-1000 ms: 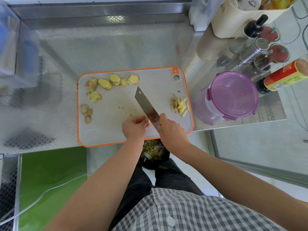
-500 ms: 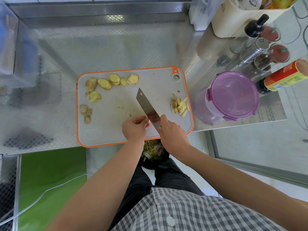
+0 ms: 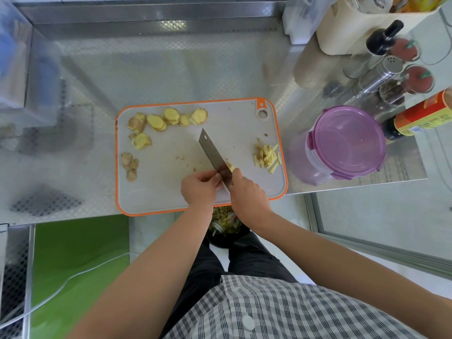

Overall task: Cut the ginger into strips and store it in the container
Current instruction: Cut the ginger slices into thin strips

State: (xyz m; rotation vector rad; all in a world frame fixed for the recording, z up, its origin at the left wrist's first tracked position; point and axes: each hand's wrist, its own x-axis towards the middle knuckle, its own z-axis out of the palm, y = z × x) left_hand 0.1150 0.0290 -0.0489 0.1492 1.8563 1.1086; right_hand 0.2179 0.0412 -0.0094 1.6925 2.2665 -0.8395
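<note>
An orange-rimmed white cutting board (image 3: pixel 156 192) lies on the steel counter. Ginger slices (image 3: pixel 168 118) line its far edge, more pieces (image 3: pixel 129 165) sit at its left, and a pile of cut ginger strips (image 3: pixel 266 155) lies at its right. My right hand (image 3: pixel 248 195) grips the handle of a cleaver (image 3: pixel 214 154), whose blade points away to the upper left. A small ginger piece (image 3: pixel 230 166) shows just right of the blade. My left hand (image 3: pixel 199 189) has its fingertips curled against the blade's left side; what they hold is hidden. A purple-lidded container (image 3: pixel 347 143) stands closed to the right.
Bottles, shakers and spice jars (image 3: pixel 391 72) crowd the back right, with a cream holder (image 3: pixel 354 33) behind them. A bin with scraps (image 3: pixel 226 227) sits on the floor under the counter edge. A clear box (image 3: pixel 14 69) stands at the left.
The cleaver has shifted slightly along the ginger under my left fingertips, and a small cut piece now shows to the right of the blade. Both hands stay in the same place.
</note>
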